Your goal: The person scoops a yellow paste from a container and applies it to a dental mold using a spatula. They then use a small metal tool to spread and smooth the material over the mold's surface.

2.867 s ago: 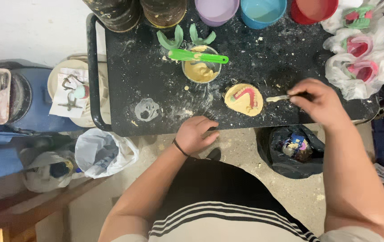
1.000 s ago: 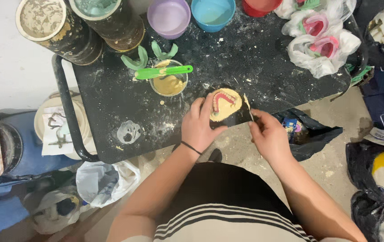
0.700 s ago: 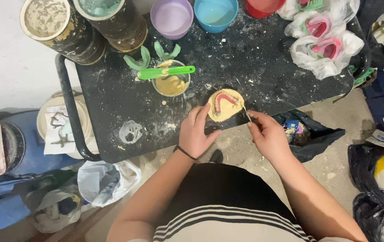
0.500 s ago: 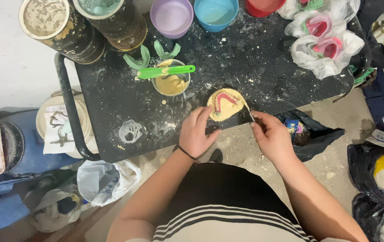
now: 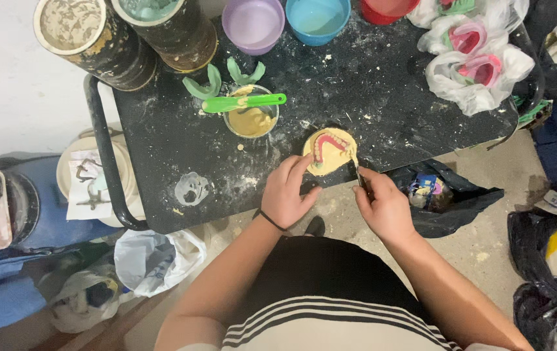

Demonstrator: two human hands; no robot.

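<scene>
A yellowish plaster mound with a pink horseshoe-shaped dental tray (image 5: 329, 151) pressed into it lies near the front edge of a black, plaster-spattered cart top (image 5: 161, 149). My left hand (image 5: 289, 193) rests against its left side, fingers touching the plaster. My right hand (image 5: 385, 207) grips a thin metal spatula (image 5: 358, 173) whose tip meets the mound's right edge. A small bowl of yellow plaster mix (image 5: 250, 118) with a green spatula (image 5: 244, 102) across it sits just behind.
Two green dental trays (image 5: 220, 77), a purple bowl (image 5: 253, 22), a blue bowl (image 5: 317, 15), a red bowl (image 5: 387, 8) and two dirty tins (image 5: 80, 36) line the back. Bagged pink trays (image 5: 473, 58) lie at right. Bags and a black rubbish bag (image 5: 441, 195) crowd the floor.
My left hand moved from the cart's front edge to the plaster mound. My right hand with the spatula came in from the right to the mound's near right edge. The view shifted.
</scene>
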